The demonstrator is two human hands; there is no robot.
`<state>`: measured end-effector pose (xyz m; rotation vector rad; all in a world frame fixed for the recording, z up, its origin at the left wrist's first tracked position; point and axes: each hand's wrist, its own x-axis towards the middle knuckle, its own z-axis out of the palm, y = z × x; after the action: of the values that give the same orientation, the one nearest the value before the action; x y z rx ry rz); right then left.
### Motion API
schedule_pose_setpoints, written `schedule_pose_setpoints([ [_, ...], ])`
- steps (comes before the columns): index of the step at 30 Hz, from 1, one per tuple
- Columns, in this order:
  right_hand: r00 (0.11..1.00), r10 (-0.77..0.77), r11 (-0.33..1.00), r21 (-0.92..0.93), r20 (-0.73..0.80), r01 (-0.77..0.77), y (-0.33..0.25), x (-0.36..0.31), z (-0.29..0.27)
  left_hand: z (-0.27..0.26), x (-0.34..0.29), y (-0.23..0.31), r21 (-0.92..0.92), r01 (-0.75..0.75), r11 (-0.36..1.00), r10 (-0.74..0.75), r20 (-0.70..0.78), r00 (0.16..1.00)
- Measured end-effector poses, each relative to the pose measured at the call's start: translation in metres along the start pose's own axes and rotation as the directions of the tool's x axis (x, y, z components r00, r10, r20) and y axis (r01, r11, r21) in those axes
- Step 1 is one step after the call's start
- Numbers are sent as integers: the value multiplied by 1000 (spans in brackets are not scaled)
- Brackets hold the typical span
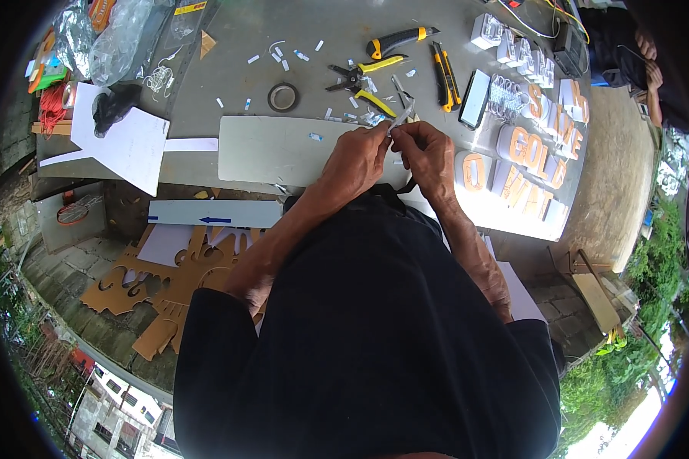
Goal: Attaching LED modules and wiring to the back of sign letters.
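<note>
head view: left hand (357,157) and right hand (430,155) both pinch a small pale strip (400,118) between fingertips, held above the grey surface (237,69); yellow-handled pliers (364,79), tape roll (283,96) and orange letters (528,164) lie within reach.

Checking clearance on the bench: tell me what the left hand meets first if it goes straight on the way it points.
Likely the right hand, touching the left hand around a small pale strip.
</note>
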<state>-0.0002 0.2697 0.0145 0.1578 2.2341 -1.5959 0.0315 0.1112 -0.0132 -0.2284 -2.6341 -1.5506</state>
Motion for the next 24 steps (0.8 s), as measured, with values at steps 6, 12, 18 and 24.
schedule_pose_setpoints([
  [6, 995, 93, 991, 89, 36, -96, -2, -1, -7, -1, 3, 1, -2, -18, 1000, 18, 60, 998],
  [12, 988, -148, 978, -158, -47, 139, 9, -1, -4, -1, 6, -10, -78, 221, 972, -207, 156, 966],
  [18, 811, -584, 718, -481, -24, 503, 20, -4, -2, -2, 4, -14, -290, 322, 901, -269, 208, 941],
  [24, 658, -748, 480, -618, 82, 623, 26, 0, -2, -6, 0, -10, -352, 380, 855, -293, 274, 916],
])
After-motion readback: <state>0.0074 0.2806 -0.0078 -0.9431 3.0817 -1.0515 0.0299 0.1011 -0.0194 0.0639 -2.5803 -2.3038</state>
